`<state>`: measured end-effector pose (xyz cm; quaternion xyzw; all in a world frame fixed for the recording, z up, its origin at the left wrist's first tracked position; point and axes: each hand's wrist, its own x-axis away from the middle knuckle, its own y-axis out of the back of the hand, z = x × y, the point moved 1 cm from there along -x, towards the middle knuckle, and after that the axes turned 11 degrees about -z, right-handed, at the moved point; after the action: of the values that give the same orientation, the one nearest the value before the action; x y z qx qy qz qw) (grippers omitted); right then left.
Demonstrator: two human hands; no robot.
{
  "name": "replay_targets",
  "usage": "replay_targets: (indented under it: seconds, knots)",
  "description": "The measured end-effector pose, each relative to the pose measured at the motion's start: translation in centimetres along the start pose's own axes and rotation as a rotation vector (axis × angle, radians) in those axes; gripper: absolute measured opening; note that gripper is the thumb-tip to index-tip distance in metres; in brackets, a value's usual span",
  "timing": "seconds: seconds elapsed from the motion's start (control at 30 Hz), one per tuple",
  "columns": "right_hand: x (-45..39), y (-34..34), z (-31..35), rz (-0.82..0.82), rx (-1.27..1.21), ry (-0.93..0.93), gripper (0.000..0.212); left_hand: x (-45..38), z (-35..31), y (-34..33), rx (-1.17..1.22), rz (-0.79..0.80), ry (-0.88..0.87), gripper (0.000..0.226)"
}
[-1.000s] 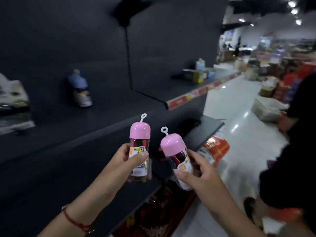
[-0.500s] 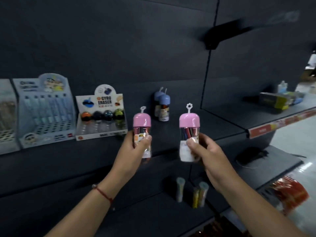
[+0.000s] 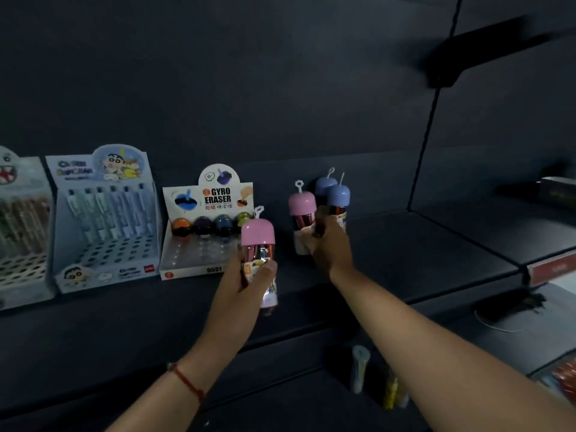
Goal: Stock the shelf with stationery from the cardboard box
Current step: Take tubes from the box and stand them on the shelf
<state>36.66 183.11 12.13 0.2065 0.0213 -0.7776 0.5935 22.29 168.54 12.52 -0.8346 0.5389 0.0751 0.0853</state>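
I judge this to be the placing step: my right hand (image 3: 327, 244) reaches deep over the dark shelf (image 3: 405, 244) and grips a pink-capped clear plastic tube of stationery (image 3: 301, 210) by its lower body, holding it upright just beside the two blue-capped tubes (image 3: 332, 191) that stand at the back panel. I cannot tell whether its base is touching the shelf yet, because my fingers hide it. My left hand (image 3: 246, 282) grasps a second pink-capped tube (image 3: 258, 241) round its middle, held up near the shelf's front edge and in front of the gyro eraser display box.

The next move, as I read it, is to seat the right-hand tube squarely, let go without knocking the blue pair, then bring the left-hand tube in beside it. These tubes look tall and narrow, so a careless release could topple one.

As for containers: the white cardboard gyro eraser display box (image 3: 205, 232) holds a row of round erasers, orange, purple, blue and green. Left of it a pale blue cartoon-printed pen display box (image 3: 103, 219) carries pens only in its back rows, with bare holes in front. A further display at the far left is cut off. The cardboard box of stock is not in view.
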Motion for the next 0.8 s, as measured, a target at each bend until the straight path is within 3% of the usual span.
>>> replay_targets:
  seconds: [0.37, 0.6, 0.8]
  knots:
    - [-4.5, -4.8, -0.5, -0.111, 0.419, 0.096, 0.031, -0.2, 0.4, -0.1, -0.023, -0.006, -0.014, 0.01]
    - [-5.8, -5.9, -0.1, -0.117, 0.458, 0.087, 0.025, -0.1, 0.4, -0.3, -0.04, 0.001, -0.028, 0.012]
    - [-4.8, -6.2, 0.5, -0.132, 0.349, 0.01, 0.033, 0.0, 0.2, -0.2, -0.009, 0.01, -0.038, 0.014]
